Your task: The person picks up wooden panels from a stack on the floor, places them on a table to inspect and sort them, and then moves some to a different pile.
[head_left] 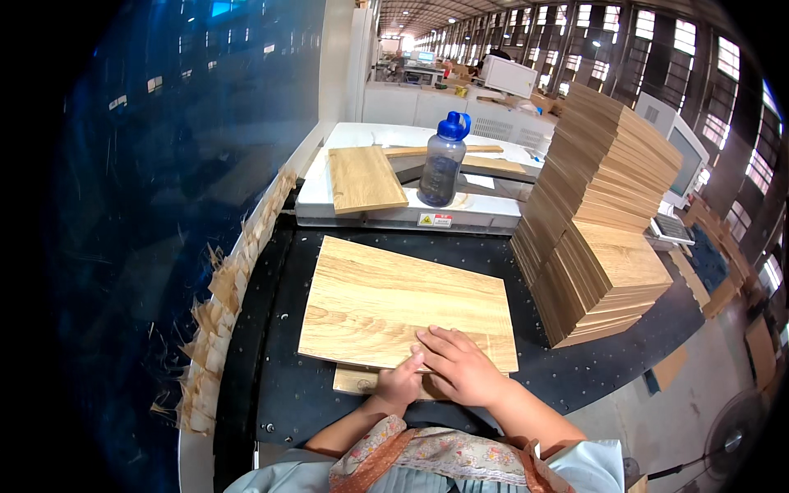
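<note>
A light wood-grain board (394, 296) lies in front of me on a black work table, slightly askew. Under its near edge, part of a second board (352, 379) sticks out. My left hand (399, 384) is closed at the upper board's near edge, thumb along the edge and the other fingers mostly hidden. On the top face, near the right part of that edge, my right hand (464, 367) lies flat with its fingers stretched out. The two hands are close together, nearly touching.
A tall stack of boards (575, 205) rises on the right of the black table (296, 411). On the white machine bed (493, 220) behind stand a blue-capped water bottle (442, 168) and another board (362, 177). A blue panel with a ragged brush strip (222, 300) borders the left; a fan (731, 440) is lower right.
</note>
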A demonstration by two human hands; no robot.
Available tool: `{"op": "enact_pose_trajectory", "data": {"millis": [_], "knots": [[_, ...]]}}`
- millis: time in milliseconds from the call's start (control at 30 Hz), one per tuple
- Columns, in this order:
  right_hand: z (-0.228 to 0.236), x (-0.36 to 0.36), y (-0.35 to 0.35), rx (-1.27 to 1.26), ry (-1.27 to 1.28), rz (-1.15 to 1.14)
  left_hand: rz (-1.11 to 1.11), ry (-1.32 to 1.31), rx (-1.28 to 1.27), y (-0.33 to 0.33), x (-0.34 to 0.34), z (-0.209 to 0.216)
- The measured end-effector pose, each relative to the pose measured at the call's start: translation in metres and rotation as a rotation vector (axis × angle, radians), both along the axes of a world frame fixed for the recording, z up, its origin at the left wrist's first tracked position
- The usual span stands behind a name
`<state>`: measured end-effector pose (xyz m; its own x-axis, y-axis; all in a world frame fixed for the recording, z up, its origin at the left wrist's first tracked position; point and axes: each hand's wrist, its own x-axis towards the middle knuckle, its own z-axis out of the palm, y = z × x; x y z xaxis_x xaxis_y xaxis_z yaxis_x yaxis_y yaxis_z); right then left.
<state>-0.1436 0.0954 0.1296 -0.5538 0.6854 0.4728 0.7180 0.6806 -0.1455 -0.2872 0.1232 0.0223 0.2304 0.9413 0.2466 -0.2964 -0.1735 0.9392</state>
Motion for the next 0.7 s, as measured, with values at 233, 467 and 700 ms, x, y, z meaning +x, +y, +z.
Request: {"op": "enact_pose_trajectory", "data": {"millis": [233, 467, 700], "knots": [[-0.029, 0.097, -0.011, -0.099, 0.786, -0.526, -0.414, -0.87, -0.344, 0.025, -0.022, 0.002], [-0.078, 0.082, -0.038, -0.96, 1.76, -0.083, -0.398, -0.765, -0.481, 0.018, -0.016, 0.006], [-0.101, 0.081, -0.043, -0.945, 1.91, 0.055, -0.5, -0.796, -0.415, 0.012, -0.013, 0.003]]}}
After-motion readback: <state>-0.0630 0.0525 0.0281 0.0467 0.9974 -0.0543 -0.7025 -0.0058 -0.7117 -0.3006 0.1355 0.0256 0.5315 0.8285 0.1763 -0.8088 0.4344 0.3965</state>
